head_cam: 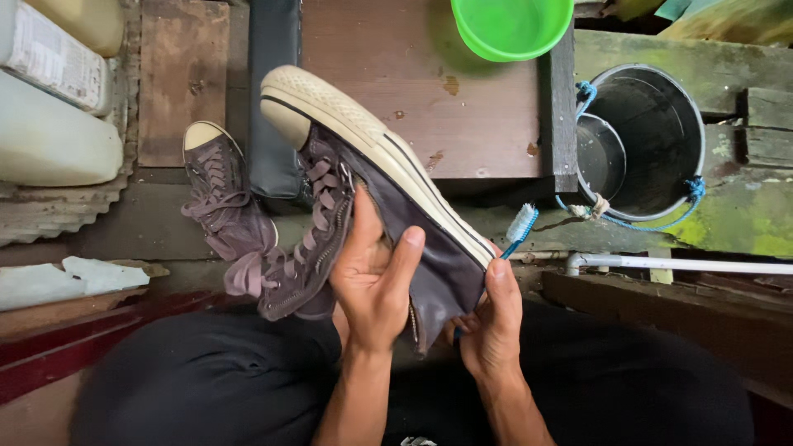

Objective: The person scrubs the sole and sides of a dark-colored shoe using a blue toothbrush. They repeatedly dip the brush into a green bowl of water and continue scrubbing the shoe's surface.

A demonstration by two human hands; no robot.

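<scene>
Dark purple canvas high-top sneaker with a cream rubber sole [372, 182], tilted sole-up above the lap. Left hand [376, 277] clasps its side near the zipper. Right hand [493, 318], at the sneaker's heel end, pinches a blue-handled toothbrush [520, 225]. Risk: thin brush twists loose; dangling laces drag over the second sneaker [219, 194] left of it.

Toothbrush [520, 225] handle behind shoe [388, 173]; green basin [510, 25] cropped by top edge.
</scene>
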